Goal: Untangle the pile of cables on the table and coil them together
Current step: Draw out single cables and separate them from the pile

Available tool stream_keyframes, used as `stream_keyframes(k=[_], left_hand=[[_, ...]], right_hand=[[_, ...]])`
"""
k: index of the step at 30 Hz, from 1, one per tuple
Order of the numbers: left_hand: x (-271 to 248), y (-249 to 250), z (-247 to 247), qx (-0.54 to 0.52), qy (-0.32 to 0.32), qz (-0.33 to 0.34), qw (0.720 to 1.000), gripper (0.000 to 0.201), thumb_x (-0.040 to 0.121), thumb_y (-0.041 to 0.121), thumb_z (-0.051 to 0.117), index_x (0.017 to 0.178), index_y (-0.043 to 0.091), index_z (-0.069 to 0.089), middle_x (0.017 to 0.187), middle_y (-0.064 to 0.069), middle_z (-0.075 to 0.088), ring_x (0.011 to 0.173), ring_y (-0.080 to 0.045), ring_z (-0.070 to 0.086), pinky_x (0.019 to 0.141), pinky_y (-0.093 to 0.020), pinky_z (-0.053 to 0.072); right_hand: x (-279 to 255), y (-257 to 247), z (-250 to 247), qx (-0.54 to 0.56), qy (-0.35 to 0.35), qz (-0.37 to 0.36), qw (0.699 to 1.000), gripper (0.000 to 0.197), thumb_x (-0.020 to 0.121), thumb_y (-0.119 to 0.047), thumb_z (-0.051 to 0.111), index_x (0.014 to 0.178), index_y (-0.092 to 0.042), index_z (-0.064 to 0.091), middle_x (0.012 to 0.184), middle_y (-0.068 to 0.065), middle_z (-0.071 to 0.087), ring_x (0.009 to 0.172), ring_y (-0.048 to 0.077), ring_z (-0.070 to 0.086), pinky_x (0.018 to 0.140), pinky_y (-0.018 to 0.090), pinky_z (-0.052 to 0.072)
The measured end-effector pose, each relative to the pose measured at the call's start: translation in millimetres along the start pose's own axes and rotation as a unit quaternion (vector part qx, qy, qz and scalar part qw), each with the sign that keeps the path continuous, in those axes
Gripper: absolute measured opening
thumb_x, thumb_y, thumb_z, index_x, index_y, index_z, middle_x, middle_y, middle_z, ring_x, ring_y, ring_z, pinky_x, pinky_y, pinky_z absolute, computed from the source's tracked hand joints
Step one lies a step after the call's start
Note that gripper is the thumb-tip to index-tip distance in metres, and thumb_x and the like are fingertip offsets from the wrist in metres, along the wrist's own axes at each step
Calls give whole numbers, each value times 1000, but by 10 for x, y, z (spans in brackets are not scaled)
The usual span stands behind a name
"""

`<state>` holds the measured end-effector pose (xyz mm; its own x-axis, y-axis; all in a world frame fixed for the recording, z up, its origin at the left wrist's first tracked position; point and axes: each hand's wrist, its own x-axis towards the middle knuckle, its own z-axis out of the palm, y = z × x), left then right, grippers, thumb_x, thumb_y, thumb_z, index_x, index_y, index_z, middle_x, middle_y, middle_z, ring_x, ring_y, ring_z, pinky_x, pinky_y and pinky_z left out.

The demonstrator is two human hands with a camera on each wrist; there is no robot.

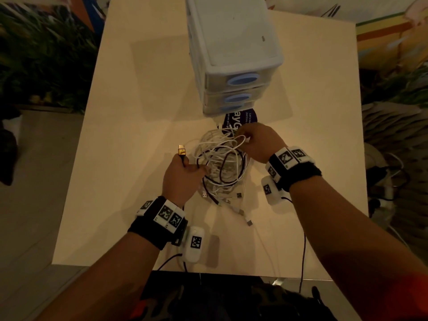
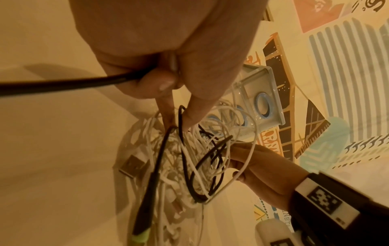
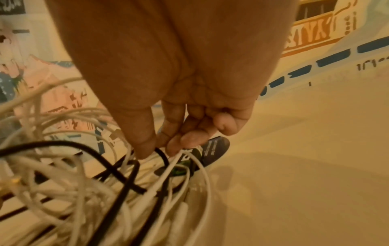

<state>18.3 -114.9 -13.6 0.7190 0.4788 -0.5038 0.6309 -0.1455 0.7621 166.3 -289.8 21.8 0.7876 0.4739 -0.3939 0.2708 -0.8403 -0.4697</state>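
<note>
A tangled pile of white and black cables (image 1: 220,170) lies in the middle of the cream table (image 1: 129,112). My left hand (image 1: 187,166) sits at the pile's left edge and grips a black cable (image 2: 63,83) whose gold plug (image 1: 181,150) sticks out above the fist. In the left wrist view, two of its fingers (image 2: 189,114) reach down into the pile (image 2: 179,166). My right hand (image 1: 243,137) is at the pile's far right edge and pinches a loop of white cable (image 3: 179,156) between thumb and fingertips (image 3: 145,149), lifting it slightly.
A white plastic drawer unit (image 1: 231,54) with blue round handles stands just behind the pile. A dark round sticker (image 1: 238,119) lies on the table between the unit and the cables. Loose USB plugs (image 1: 249,222) trail toward the near edge. Bare tabletop lies left and right.
</note>
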Motion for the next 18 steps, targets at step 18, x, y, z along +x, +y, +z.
stream_keyframes(k=[18], left_hand=[[-63, 476, -122, -34, 42, 159, 986, 47, 91, 64, 61, 84, 23, 39, 77, 18, 59, 71, -12, 61, 71, -21, 46]], right_hand=[[-184, 172, -64, 133, 72, -34, 988, 27, 100, -46, 56, 96, -23, 70, 78, -11, 59, 75, 8, 55, 71, 30, 41]])
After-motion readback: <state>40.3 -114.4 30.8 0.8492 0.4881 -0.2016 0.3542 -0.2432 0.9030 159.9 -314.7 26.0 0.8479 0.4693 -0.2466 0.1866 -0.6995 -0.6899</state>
